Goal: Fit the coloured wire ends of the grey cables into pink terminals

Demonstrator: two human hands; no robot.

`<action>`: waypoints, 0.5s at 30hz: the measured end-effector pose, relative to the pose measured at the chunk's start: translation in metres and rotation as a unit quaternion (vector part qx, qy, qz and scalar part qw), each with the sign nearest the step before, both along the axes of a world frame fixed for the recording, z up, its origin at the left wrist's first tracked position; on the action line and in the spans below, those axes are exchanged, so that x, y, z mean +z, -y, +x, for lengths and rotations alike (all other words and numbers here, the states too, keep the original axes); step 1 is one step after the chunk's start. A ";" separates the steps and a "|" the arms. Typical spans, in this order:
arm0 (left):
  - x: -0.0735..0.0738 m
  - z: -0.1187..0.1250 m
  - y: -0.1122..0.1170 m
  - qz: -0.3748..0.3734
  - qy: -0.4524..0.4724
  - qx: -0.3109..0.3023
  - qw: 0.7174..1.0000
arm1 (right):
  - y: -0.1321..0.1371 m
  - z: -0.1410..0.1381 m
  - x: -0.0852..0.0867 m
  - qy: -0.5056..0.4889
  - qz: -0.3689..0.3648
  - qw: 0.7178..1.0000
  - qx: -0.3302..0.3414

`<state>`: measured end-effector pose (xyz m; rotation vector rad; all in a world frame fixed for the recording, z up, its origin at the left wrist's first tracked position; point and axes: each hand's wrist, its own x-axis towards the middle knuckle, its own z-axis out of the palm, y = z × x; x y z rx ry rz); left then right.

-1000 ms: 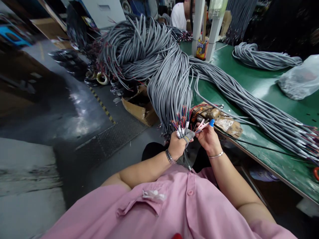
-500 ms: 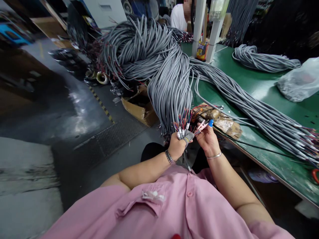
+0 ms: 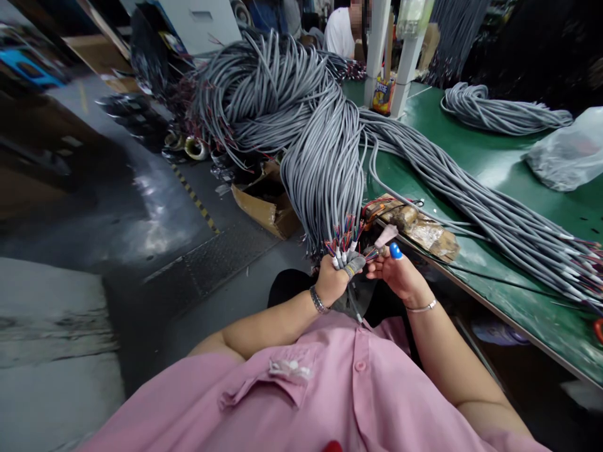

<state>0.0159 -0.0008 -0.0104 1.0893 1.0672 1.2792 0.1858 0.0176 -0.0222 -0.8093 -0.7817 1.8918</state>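
My left hand point(image 3: 333, 276) is closed around a bunch of grey cables point(image 3: 346, 258) with white sleeves near their ends. Stripped coloured wires point(image 3: 346, 232) fan out above the fist. A grey cover with a yellow band sits on the left thumb. Just to the right, my right hand point(image 3: 400, 275) is turned palm up, fingers loosely bent and apart from the thumb, which wears a blue tip cover point(image 3: 395, 251). Beyond its fingertips are a few loose wires point(image 3: 372, 253) and a pale pink piece point(image 3: 387, 235), its kind unclear; no grip on it shows.
A large heap of grey cables point(image 3: 264, 94) hangs down toward my hands. On the green table point(image 3: 499, 169) lie a long cable bundle point(image 3: 471, 194), a coiled bundle point(image 3: 504, 112), a plastic bag point(image 3: 565, 154) and a taped block point(image 3: 428, 235). A cardboard box point(image 3: 266, 204) stands below; a person point(image 3: 340, 31) is behind.
My right hand has moved slightly right and down, and its fingers have loosened from the pale pink piece, which now shows above them. My left hand keeps hold of the cables.
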 end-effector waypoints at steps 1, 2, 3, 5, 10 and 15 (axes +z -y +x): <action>0.001 -0.001 0.001 0.010 -0.012 -0.005 1.000 | 0.004 0.001 0.002 0.027 0.011 1.000 0.004; 0.001 -0.001 0.001 0.019 -0.022 -0.010 1.000 | 0.009 0.001 0.004 0.053 0.024 0.998 -0.001; 0.001 -0.001 0.001 0.025 -0.030 -0.013 0.999 | 0.012 -0.001 0.005 0.074 0.035 0.997 -0.015; -0.001 -0.001 0.001 0.030 -0.037 -0.014 0.999 | 0.018 -0.006 0.007 0.101 0.053 0.992 -0.059; -0.003 -0.003 -0.001 0.026 -0.049 -0.040 0.998 | 0.022 -0.018 0.006 0.123 0.082 0.979 -0.142; 0.004 -0.011 -0.007 0.019 -0.071 -0.147 0.986 | 0.019 -0.017 0.012 0.155 0.136 0.971 -0.119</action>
